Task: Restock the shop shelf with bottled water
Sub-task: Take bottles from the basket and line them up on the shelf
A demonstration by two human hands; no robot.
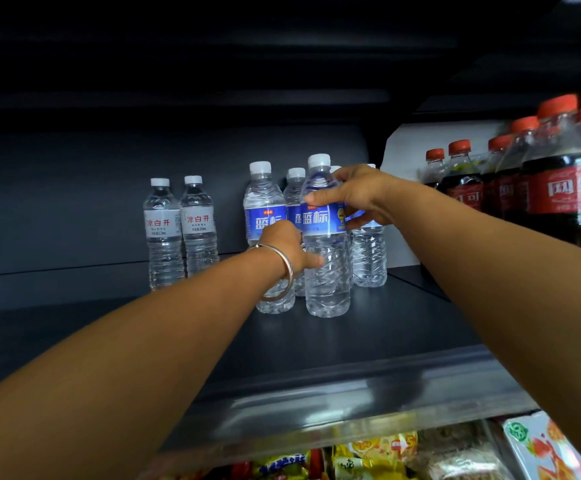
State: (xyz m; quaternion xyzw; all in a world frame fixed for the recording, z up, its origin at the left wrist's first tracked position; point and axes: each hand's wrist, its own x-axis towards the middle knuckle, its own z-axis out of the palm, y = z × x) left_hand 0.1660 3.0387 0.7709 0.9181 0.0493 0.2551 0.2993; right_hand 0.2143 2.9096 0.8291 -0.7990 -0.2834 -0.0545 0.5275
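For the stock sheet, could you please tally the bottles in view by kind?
White-label water bottles: 2
Blue-label water bottles: 5, two mostly hidden
Red-capped cola bottles: 6 in view
Total: 13

The blue-label bottle (324,237) my right hand (358,195) grips reads 蓝标, as does the one just left of it (265,220), the two white-label bottles (180,223) toward the shelf's left say 凉白开 in red, and the cola bottles (559,188) past its right edge show 网红.
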